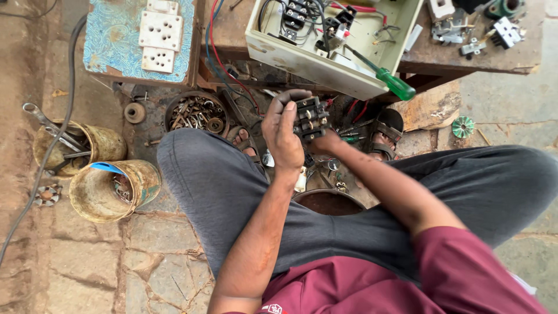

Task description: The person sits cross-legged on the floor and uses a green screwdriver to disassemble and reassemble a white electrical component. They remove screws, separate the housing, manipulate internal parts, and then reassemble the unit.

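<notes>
1. stone floor (87,261): paved slabs, dusty; person seated over it, knees in grey trousers (221,186) spread wide, maroon shirt (442,273) at bottom of view.
2. worktop (465,55): worn wooden board across the top of view, above the hands.
3. cream metal box (325,61): open, on the worktop edge, tilted toward the person; black switch parts and red and black wires inside.
4. blue patterned board (116,40): top left, carrying white socket plates (160,35).
5. two rusty tins: upper tin (104,145) holds spanners; lower tin (110,192) lies on its side with small metal bits inside.
6. round dish of nuts and bolts (197,113): on the floor just left of the left hand.
7. green-handled screwdriver (386,78): lies slanted over the box's front edge, handle hanging out to the right.
8. left hand (282,131): raised between the knees, fingers curled closed around the left side of the black contactor block.
9. right hand (325,142): mostly hidden under the block, supporting it from below and right; fingers appear closed on it, but the grip itself is largely hidden.
10. black contactor block (311,119): small, black with brass screw terminals, held in both hands just below the cream box, above the sandalled feet.
11. small green finned wheel (463,127): on the floor, far right, well apart from the hands.
</notes>
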